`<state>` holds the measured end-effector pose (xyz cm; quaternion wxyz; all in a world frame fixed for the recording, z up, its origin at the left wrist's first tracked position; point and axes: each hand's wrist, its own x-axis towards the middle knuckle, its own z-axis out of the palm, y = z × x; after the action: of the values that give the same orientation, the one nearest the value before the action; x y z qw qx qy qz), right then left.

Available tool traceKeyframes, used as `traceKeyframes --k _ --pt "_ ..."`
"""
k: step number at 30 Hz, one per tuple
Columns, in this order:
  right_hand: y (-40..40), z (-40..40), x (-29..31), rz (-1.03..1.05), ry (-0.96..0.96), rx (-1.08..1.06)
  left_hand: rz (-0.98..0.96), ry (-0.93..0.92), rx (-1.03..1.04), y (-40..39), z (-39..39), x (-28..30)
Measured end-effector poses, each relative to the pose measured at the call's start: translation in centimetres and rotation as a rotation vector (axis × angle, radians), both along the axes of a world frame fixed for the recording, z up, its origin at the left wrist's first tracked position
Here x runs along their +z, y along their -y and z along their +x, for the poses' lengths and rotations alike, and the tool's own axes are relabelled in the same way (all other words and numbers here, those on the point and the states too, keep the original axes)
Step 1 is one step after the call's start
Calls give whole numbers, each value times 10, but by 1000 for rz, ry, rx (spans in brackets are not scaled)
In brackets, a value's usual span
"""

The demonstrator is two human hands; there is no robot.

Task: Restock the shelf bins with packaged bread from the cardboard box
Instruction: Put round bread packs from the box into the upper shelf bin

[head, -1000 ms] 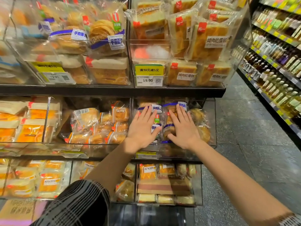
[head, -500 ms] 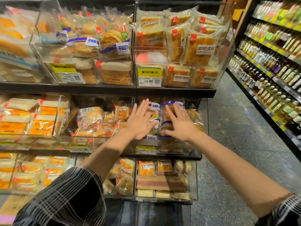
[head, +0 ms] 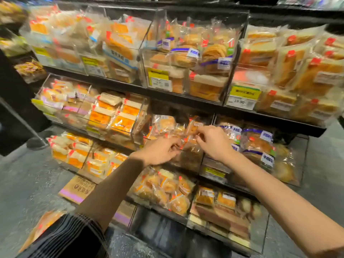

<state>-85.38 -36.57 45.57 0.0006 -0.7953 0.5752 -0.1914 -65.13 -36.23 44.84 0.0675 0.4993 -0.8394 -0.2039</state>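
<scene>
- Head view, looking down at the middle shelf: both my hands are at the clear bin [head: 188,157] of small wrapped buns, near frame centre.
- My left hand [head: 162,152] has its fingers curled, pinching the wrapper of a bread packet [head: 192,148] at the bin's front edge.
- My right hand [head: 212,141] sits just at 3 o'clock of the left, fingers bent, pinching the same clear wrapper from the other side. Blur hides exactly where each fingertip lands.
- More bun packets [head: 165,123] are piled behind, at 12 o'clock of my hands, in the same bin.
- At 3 o'clock, the neighbouring bin holds blue-labelled round breads [head: 258,142].
- At 9 o'clock, orange sandwich-cake packets [head: 113,116] are stacked in their own bin.
- Top shelf at 12 o'clock: crowded bins with a yellow price tag [head: 158,74].
- Bottom shelf at 6 o'clock: round buns [head: 167,190] in clear wrap.
- Cardboard box [head: 78,189] lies on the grey floor at 8 o'clock, against the shelf foot, well apart from my hands.
- Striped sleeve [head: 70,237] at lower left.
</scene>
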Motion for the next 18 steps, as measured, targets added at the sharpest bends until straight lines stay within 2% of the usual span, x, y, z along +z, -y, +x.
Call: traceKeyframes --k 3,8,12,18 --pt "3 67 -2 76 -18 170 130 106 79 -15 59 -10" --pt "-6 193 -15 211 -76 379 274 124 277 -62 165 -24" --pt "-25 295 -30 262 -123 526 283 -19 481 -120 268 -47" --pt "-65 432 -68 373 -145 710 302 51 627 -197 385 -79"
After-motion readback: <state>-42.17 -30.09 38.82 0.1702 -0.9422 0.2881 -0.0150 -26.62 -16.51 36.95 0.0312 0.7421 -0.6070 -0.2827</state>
